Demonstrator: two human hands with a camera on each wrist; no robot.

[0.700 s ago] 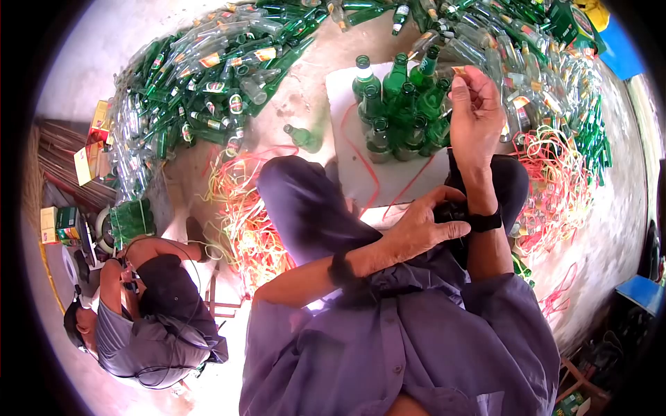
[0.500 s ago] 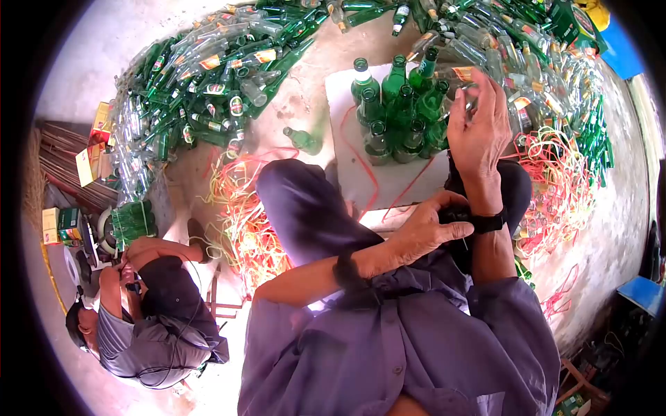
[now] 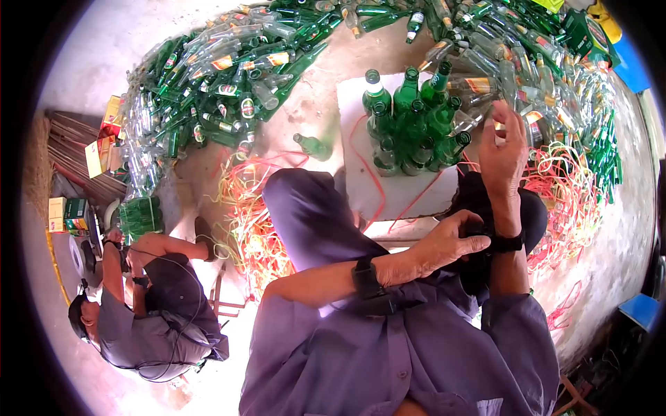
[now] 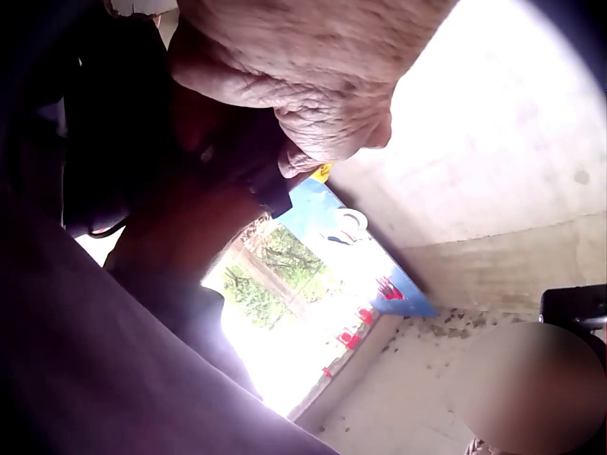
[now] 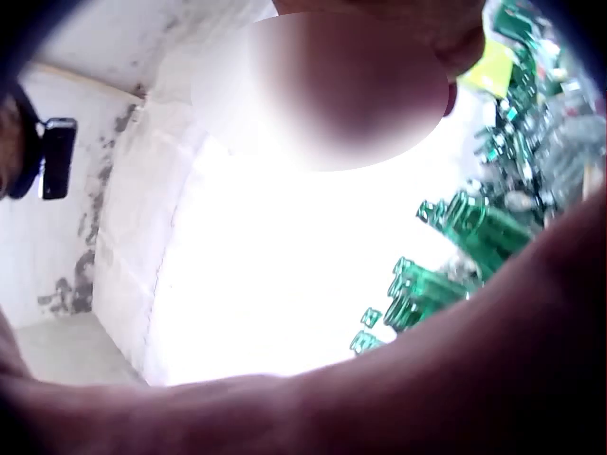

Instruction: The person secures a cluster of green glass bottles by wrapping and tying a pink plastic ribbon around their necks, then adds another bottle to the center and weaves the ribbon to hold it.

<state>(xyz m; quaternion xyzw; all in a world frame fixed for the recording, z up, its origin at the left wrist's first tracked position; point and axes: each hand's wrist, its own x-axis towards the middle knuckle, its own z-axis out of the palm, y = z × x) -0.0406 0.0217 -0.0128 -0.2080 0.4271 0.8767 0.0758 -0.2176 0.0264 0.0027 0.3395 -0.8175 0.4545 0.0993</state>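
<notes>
A white board lies on the stained concrete floor, with heaps of glass bottles beyond it and tangled pink-and-yellow straps nearby. Green bottles stand on the board — glossy, open-necked, packed close. My right hand is raised beside them, fingers loosely bent; my left hand pinches the black wrist camera — just beside my right wrist.

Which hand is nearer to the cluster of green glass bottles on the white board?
Right: the right hand is beside the cluster; the left hand is farther back, near the right wrist.
</notes>
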